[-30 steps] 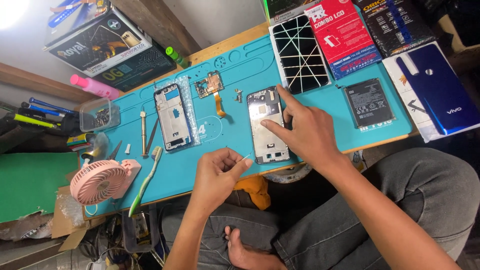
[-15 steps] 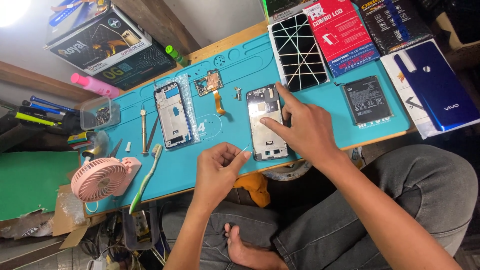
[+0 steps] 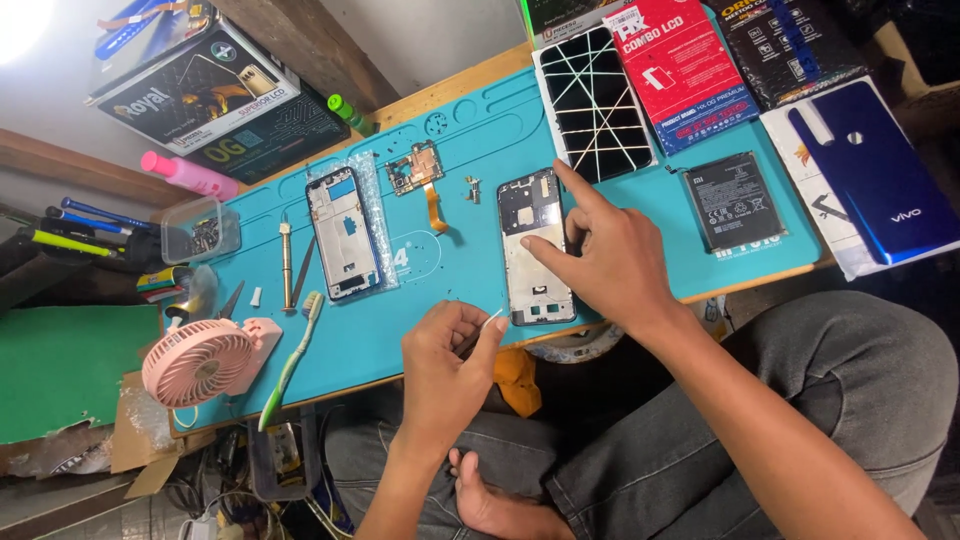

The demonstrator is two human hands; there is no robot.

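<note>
My right hand [image 3: 607, 259] rests on the opened phone frame [image 3: 533, 247] lying on the teal work mat [image 3: 450, 270]; thumb and index finger press its right side. At the mat's front edge my left hand [image 3: 447, 365] pinches a small white strip [image 3: 493, 318] between thumb and fingertips. A second phone frame [image 3: 343, 233] on clear wrap lies to the left. A small circuit board with an orange flex cable [image 3: 420, 175] sits between the two frames.
A cracked screen panel [image 3: 592, 107], a red box [image 3: 680, 65], a black battery [image 3: 732, 200] and a blue back cover [image 3: 877, 168] lie to the right. A pink fan [image 3: 200, 360], green toothbrush [image 3: 290, 360], hand tools [image 3: 287, 265] and a clear parts tub [image 3: 200, 230] sit at the left.
My left hand has lifted slightly from the mat's edge, closing its fingertips on the white strip. My right hand stays on the phone frame, index finger now stretched out.
</note>
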